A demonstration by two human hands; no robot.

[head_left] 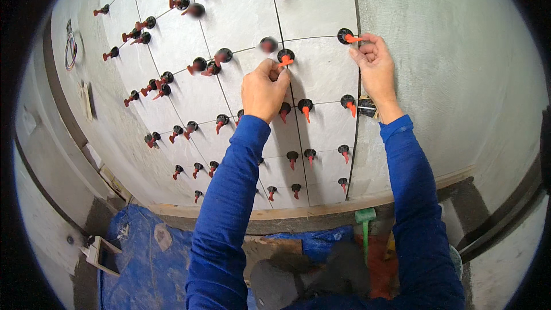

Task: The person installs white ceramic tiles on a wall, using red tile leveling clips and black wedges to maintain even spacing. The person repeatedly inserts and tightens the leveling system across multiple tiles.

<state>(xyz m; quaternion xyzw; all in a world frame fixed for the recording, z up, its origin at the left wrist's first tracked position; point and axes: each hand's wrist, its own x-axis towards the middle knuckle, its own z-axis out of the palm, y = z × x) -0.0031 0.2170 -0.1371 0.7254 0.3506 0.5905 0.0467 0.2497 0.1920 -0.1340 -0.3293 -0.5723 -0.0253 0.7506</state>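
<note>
Light grey tiles (318,72) cover part of the wall, and tile levelers with black round bases and red handles sit along their joints. My left hand (264,90) is closed, thumb and fingers pinching the red handle of one tile leveler (286,55) at a joint crossing. Farther right, my right hand (374,69) pinches the handle of another tile leveler (345,35) at the tiles' right edge. Below the hands, more levelers (305,105) stand with handles hanging down. My left wrist and sleeve hide some of the lower ones.
Bare grey wall (436,92) lies right of the tiles, with a small dark opening (367,107) beside their edge. A wooden strip (310,213) runs along the bottom. Below are a green mallet (365,216) and blue sheeting (143,258). Wires (70,49) protrude at left.
</note>
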